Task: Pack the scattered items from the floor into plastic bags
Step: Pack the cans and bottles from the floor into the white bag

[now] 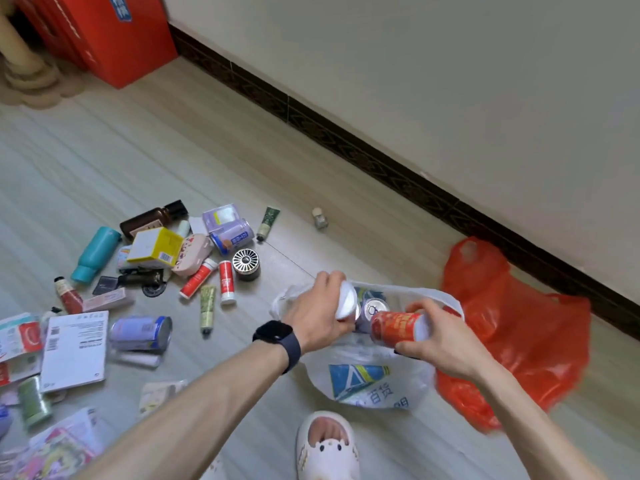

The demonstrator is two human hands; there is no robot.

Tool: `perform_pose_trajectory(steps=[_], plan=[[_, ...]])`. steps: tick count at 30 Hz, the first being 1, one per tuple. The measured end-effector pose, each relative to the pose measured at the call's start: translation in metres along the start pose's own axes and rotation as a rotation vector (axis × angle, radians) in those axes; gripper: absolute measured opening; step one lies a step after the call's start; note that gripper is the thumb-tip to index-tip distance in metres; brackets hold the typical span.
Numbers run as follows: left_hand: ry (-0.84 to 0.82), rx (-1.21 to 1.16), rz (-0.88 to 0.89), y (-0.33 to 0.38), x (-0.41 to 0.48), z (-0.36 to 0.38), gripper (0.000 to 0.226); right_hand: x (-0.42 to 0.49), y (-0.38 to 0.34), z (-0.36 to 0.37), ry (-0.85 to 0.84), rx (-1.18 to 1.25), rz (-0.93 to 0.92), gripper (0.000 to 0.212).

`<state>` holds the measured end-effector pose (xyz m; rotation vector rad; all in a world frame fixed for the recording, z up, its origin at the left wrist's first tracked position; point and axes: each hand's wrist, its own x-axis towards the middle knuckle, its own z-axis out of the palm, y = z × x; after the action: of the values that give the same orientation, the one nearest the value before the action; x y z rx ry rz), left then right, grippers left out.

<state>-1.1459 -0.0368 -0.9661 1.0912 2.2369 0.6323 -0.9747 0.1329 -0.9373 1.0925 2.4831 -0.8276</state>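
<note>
A white plastic bag (367, 382) with blue print lies open on the floor in front of me. My left hand (317, 315) grips a white-ended can (347, 299) over the bag's mouth. My right hand (446, 341) holds a red and orange can (398, 327) on its side, just above the same opening. A silver can top (373, 308) shows inside the bag between the two. An empty red plastic bag (512, 327) lies to the right. Scattered items cover the floor to the left, among them a teal bottle (95, 254), a yellow box (156, 247) and a red tube (227, 280).
A wall with a dark baseboard (381, 164) runs diagonally behind the bags. A red carton (104, 32) stands at the back left. A small jar (320, 218) sits alone near the wall. My white slipper (327, 448) is just below the white bag.
</note>
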Motion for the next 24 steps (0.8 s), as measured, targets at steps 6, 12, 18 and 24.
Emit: perform_pose_trajectory(steps=[6, 12, 18, 24], plan=[[-0.046, 0.098, 0.038, 0.001, 0.003, 0.044, 0.061, 0.030, 0.007, 0.026, -0.092, -0.124, -0.229, 0.071], [-0.041, 0.156, 0.016, 0.000, -0.003, 0.045, 0.064, 0.037, 0.001, 0.027, -0.118, -0.204, -0.285, 0.073], [-0.080, 0.042, -0.050, -0.021, 0.003, 0.061, 0.062, 0.042, 0.019, 0.060, -0.165, -0.210, -0.262, 0.072], [-0.170, 0.087, -0.070, -0.029, 0.001, 0.089, 0.071, 0.046, 0.031, 0.090, -0.173, -0.221, -0.186, 0.076]])
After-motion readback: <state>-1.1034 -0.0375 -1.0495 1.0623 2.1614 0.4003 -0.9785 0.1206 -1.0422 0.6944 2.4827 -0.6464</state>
